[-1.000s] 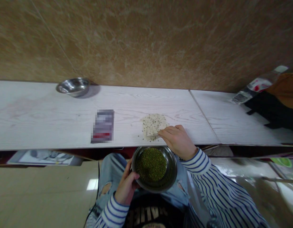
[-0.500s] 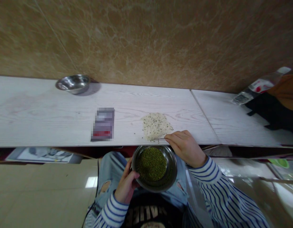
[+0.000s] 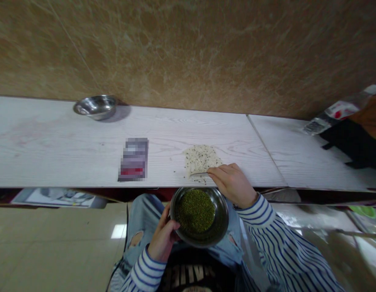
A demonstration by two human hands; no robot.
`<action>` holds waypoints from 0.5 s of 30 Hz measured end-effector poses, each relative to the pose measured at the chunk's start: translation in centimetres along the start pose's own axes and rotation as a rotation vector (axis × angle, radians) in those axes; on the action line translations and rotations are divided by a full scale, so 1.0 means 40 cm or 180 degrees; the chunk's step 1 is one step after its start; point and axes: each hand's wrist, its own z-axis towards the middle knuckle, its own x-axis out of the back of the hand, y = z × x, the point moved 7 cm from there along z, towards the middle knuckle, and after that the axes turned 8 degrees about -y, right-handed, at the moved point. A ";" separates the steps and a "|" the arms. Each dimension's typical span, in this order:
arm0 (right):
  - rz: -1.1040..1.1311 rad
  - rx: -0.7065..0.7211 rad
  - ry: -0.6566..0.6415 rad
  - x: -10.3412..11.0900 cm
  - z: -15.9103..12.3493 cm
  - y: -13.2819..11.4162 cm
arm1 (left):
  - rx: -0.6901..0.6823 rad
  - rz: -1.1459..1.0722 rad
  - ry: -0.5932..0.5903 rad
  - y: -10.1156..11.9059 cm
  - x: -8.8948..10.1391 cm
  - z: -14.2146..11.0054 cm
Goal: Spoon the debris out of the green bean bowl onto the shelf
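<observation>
My left hand grips the left rim of a metal bowl, thumb over the edge. Inside the bowl lie many small green beans, which look like mung beans. The bowl sits over my lap, just below the counter's front edge. My right hand is closed on a thin metal utensil, seen nearly edge-on; its exact kind is unclear. The utensil's tip is at the front part of a flat pile of white grains, like rice, speckled with dark green beans. A few loose beans lie around the pile.
On the white counter a second metal bowl stands by the wall. A blurred-out dark packet or phone lies left of the pile. At the far right are a plastic bottle and a black and brown item.
My right hand has shifted slightly left and away from me, bringing the utensil further over the front of the pile. My left hand and the bowl hold almost still; the view has shifted slightly.
</observation>
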 end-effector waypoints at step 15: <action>0.0162 0.0029 0.0056 0.028 -0.059 0.007 | 0.0003 -0.0023 0.0013 0.007 -0.007 -0.005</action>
